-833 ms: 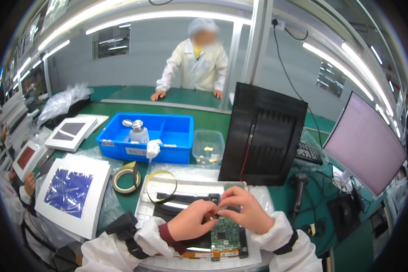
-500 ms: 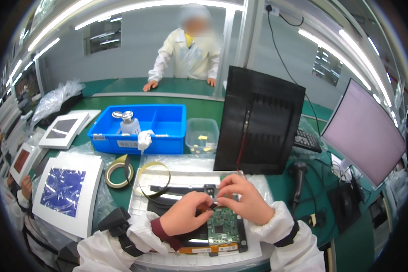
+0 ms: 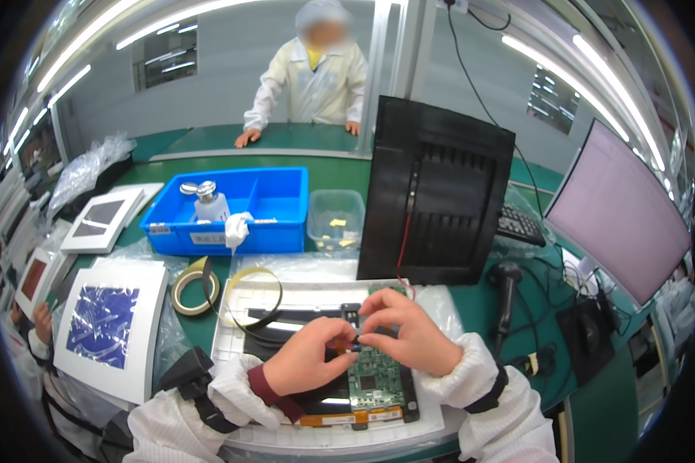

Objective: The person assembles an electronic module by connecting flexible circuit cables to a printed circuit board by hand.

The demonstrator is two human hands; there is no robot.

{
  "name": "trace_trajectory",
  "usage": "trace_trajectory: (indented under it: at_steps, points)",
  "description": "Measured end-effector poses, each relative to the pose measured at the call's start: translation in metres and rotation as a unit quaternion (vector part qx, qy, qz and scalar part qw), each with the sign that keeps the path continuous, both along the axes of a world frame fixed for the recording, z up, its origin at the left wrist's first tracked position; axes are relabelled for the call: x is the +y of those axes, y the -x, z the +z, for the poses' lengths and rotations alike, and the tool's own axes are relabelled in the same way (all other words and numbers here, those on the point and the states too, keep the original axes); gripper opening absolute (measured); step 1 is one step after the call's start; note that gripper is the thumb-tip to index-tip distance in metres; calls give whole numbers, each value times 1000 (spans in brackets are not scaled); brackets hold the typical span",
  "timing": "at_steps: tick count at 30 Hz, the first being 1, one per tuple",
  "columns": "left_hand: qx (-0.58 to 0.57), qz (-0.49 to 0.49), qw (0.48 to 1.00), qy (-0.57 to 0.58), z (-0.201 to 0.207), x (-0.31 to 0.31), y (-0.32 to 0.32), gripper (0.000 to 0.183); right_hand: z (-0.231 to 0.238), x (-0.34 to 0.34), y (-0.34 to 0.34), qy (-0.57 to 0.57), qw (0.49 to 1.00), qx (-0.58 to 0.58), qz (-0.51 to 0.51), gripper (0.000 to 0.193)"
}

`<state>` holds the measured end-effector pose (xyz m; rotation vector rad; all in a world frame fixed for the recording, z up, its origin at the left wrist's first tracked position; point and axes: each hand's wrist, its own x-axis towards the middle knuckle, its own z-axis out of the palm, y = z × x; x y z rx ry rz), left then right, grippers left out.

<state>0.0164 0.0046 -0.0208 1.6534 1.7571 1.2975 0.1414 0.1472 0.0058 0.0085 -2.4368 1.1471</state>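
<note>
We locate the green circuit board (image 3: 377,383) at the right of the black panel (image 3: 323,403), above the white housing (image 3: 301,443). The board is rectangular, densely populated with small components, and carries a square dark chip (image 3: 368,381). An orange strip (image 3: 340,420) with pale labels runs along its lower edge. Our left hand (image 3: 305,355) and right hand (image 3: 409,336) bring curled thumbs and forefingers together over the board's upper left portion. A small dark piece (image 3: 355,344) shows between the fingertips; we cannot tell which hand grips it.
</note>
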Motion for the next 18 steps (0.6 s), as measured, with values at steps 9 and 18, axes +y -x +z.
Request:
trace_trajectory:
  at_steps: [9,18]
  points:
    - [32,150,986,-70,-1,0,11,14,5,-6,-3,-14,997,50,-54,11]
    - [383,-71,921,-30,3,-15,0,20,-37,7,5,29,995,-96,-16,11]
